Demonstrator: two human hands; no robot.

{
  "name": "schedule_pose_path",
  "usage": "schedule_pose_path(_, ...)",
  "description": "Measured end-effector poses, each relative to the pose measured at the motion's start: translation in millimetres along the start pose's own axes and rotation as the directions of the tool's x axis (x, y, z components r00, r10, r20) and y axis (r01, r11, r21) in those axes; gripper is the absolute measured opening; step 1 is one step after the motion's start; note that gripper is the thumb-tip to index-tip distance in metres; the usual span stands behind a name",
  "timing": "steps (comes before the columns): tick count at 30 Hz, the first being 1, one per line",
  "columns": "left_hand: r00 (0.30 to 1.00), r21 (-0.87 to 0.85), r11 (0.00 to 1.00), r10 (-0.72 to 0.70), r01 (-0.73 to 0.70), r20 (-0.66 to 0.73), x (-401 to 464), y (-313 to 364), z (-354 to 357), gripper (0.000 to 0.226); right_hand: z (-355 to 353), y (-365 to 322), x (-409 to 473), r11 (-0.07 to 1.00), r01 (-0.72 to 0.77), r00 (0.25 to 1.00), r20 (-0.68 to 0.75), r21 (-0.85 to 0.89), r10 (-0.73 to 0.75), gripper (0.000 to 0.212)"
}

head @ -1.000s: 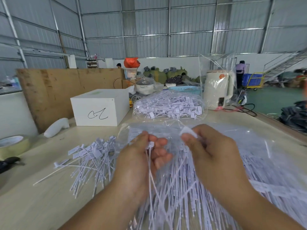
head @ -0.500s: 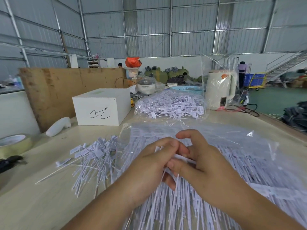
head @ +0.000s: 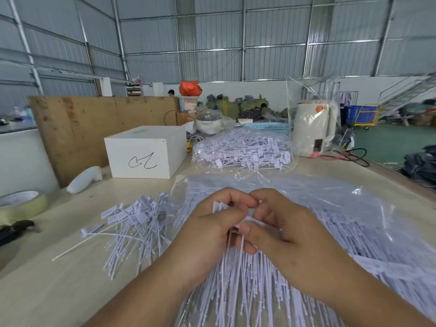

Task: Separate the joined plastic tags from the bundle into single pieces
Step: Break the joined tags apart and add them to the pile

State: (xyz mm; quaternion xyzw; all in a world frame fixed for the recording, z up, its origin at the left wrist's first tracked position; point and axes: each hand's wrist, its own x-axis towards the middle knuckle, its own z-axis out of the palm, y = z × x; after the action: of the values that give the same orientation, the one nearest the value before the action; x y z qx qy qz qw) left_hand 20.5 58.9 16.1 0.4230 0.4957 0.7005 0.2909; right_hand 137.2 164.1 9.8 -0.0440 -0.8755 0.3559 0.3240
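At table centre, the left hand (head: 207, 234) and right hand (head: 283, 230) meet, fingers pinched on the flag ends of joined tags (head: 238, 223) lifted from the bundle (head: 247, 286) beneath them. At nine o'clock lies a loose pile of single tags (head: 134, 230) (a modest share). Most remains: this bundle, plus a full bag (head: 243, 149) at twelve o'clock.

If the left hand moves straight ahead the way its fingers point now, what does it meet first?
Most likely the right hand: the left hand points rightward, its fingers already meeting the right's over the joined white plastic tags. Depth is unclear.
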Motion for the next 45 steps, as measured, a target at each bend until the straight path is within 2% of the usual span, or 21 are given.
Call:
schedule_pose_path(2, 0.999, -0.022, 0.999, 0.024, -0.024, -0.027, 0, 2, 1, 0.012, -5, -1, 0, 0.999, 0.022, 1.0, 0.012, -0.049, -0.022, 0.014)
schedule_pose_path(4, 0.997, -0.021, 0.999, 0.045, -0.047, -0.055, 0, 1, 0, 0.01, -10, -2, -1, 0.999, 0.006, 0.993, 0.12, -0.047, 0.0, 0.022)
schedule_pose_path(6, 0.992, 0.011, 0.997, 0.075, -0.074, -0.097, 1, 0, -1, 0.019, -13, -1, -2, 0.995, -0.021, 0.977, 0.211, -0.098, 0.041, 0.034)
schedule_pose_path(9, 0.987, -0.023, 0.994, 0.106, -0.11, -0.119, 1, 2, -3, 0.013, -15, 4, -1, 0.99, -0.087, 0.973, 0.205, -0.109, 0.108, 0.044)
schedule_pose_path(10, 0.987, -0.041, 0.993, 0.109, -0.115, -0.114, 2, 3, -4, 0.01, -16, 4, 0, 0.99, -0.113, 0.973, 0.195, -0.084, 0.128, 0.039)
schedule_pose_path(12, 0.991, -0.035, 0.993, 0.112, -0.115, -0.079, 3, 3, -5, 0.009, -18, 7, 1, 0.989, -0.117, 0.977, 0.168, -0.093, 0.132, 0.012)
schedule_pose_path(15, 0.996, 0.029, 0.995, 0.092, -0.091, -0.017, 4, -1, -7, 0.01, -20, 8, 1, 0.98, -0.056, 0.983, 0.163, -0.19, 0.088, 0.019)
schedule_pose_path(18, 0.997, 0.036, 0.997, 0.069, -0.07, 0.035, 4, -1, -7, 0.007, -20, 7, 0, 0.982, -0.052, 0.986, 0.145, -0.182, 0.079, 0.016)
schedule_pose_path(20, 0.996, -0.002, 0.998, 0.066, -0.066, 0.06, 4, 0, -8, 0.007, -21, 8, 0, 0.987, -0.04, 0.985, 0.158, -0.155, 0.065, 0.012)
schedule_pose_path(22, 0.995, -0.027, 0.998, 0.058, -0.056, 0.076, 3, 0, -8, 0.008, -21, 8, 0, 0.995, -0.048, 0.971, 0.23, -0.09, 0.067, 0.014)
schedule_pose_path(24, 0.994, -0.039, 0.998, 0.048, -0.044, 0.096, 3, 0, -7, 0.01, -21, 6, 1, 0.996, -0.088, 0.942, 0.326, 0.003, 0.082, 0.023)
schedule_pose_path(27, 0.991, -0.017, 0.999, 0.042, -0.041, 0.127, 1, -2, -7, 0.004, -21, 4, 2, 0.974, -0.174, 0.905, 0.414, 0.144, 0.1, 0.019)
schedule_pose_path(28, 0.989, -0.008, 0.999, 0.041, -0.04, 0.14, 1, -2, -8, 0.004, -21, 4, 2, 0.972, -0.178, 0.907, 0.408, 0.154, 0.102, 0.018)
schedule_pose_path(31, 0.987, -0.024, 0.999, 0.035, -0.031, 0.154, 0, -1, -9, 0.023, -19, 6, 3, 0.975, -0.17, 0.938, 0.327, 0.142, 0.116, 0.016)
schedule_pose_path(33, 0.989, -0.057, 0.998, 0.044, -0.036, 0.139, 0, 0, -8, 0.04, -16, 6, 3, 0.979, -0.15, 0.958, 0.266, 0.139, 0.109, 0.015)
schedule_pose_path(36, 0.993, -0.135, 0.989, 0.066, -0.052, 0.098, -1, 1, -5, 0.05, -14, 5, 3, 0.98, -0.114, 0.983, 0.159, 0.164, 0.088, 0.015)
schedule_pose_path(41, 0.994, -0.217, 0.971, 0.097, -0.104, -0.043, -2, 4, 5, 0.035, -6, 0, 3, 0.97, -0.059, 0.998, 0.008, 0.235, 0.058, 0.024)
schedule_pose_path(45, 0.991, -0.293, 0.95, 0.078, -0.108, -0.113, -2, 4, 12, 0.032, 4, -5, 2, 0.983, -0.017, 0.995, -0.09, 0.182, 0.033, 0.03)
